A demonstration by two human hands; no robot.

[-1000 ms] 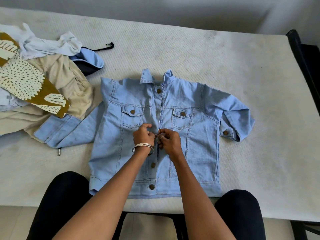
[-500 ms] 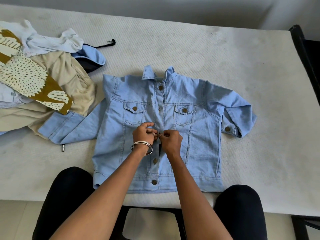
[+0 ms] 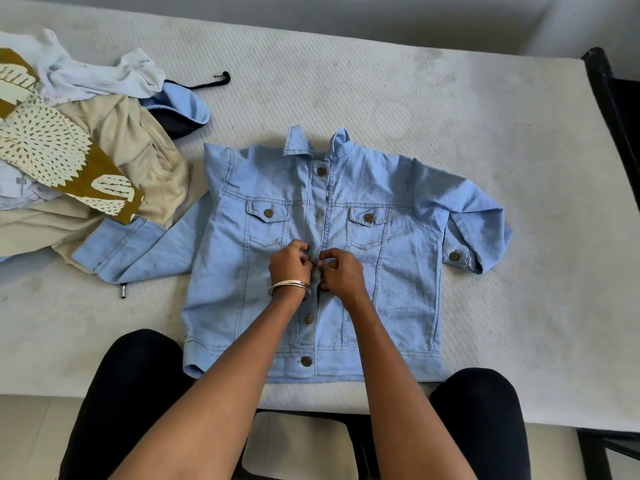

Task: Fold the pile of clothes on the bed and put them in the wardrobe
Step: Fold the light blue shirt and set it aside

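A light blue denim jacket (image 3: pixel 398 271) lies front up on the white mattress (image 3: pixel 450 109), collar away from me. Its two lowest buttons and the top one are fastened. My left hand (image 3: pixel 289 266), with bangles at the wrist, and my right hand (image 3: pixel 341 271) meet at the middle of the button placket. Both pinch the denim there, fingers curled, over a button that they hide. The jacket's left sleeve stretches toward a pile of clothes (image 3: pixel 69 161) at the left. Its right sleeve is bent back on itself.
The pile holds a beige garment, a mustard printed cloth, a white piece and a blue hood with a black drawstring (image 3: pixel 211 81). A dark chair frame (image 3: pixel 613 109) stands at the mattress's right edge. My knees in black press against the near edge.
My hands have stayed at the same spot on the placket, fingers working slightly. The view has shifted a little; the jacket has not moved on the mattress.
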